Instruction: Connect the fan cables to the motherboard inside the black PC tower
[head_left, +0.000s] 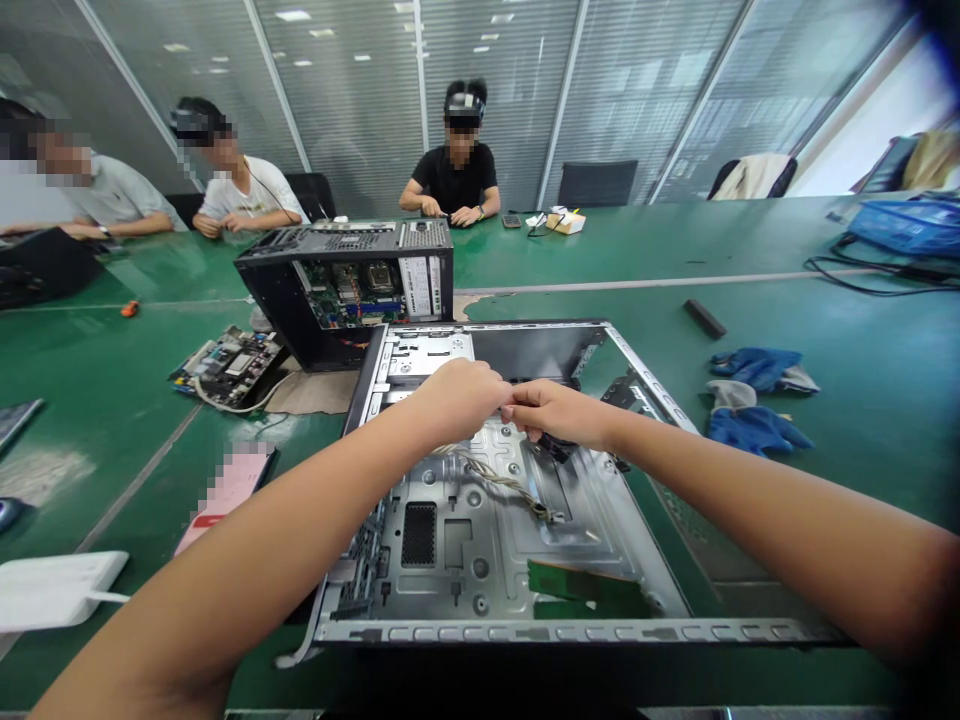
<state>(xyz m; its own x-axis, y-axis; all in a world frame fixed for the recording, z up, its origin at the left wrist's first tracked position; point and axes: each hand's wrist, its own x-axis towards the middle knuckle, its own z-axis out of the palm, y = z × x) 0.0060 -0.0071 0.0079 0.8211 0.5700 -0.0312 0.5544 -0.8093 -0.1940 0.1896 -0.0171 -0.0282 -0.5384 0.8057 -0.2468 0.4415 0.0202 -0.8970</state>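
Observation:
An opened, gutted computer case (480, 560) lies flat on the green table in front of me. My left hand (457, 398) and my right hand (559, 412) meet above its middle, both with fingers curled and fingertips touching. What they pinch is hidden between them. A thin bundle of wires (506, 485) trails from below the hands across the case floor. A dark part (559, 445) sits just under my right hand. A green circuit strip (585, 585) lies at the case's near right corner.
A second black computer case (349, 285) stands behind, with a loose motherboard (229, 365) to its left. Blue gloves (754, 400) lie to the right, a pink phone (229, 490) and a white box (52, 590) to the left. Three people sit across the table.

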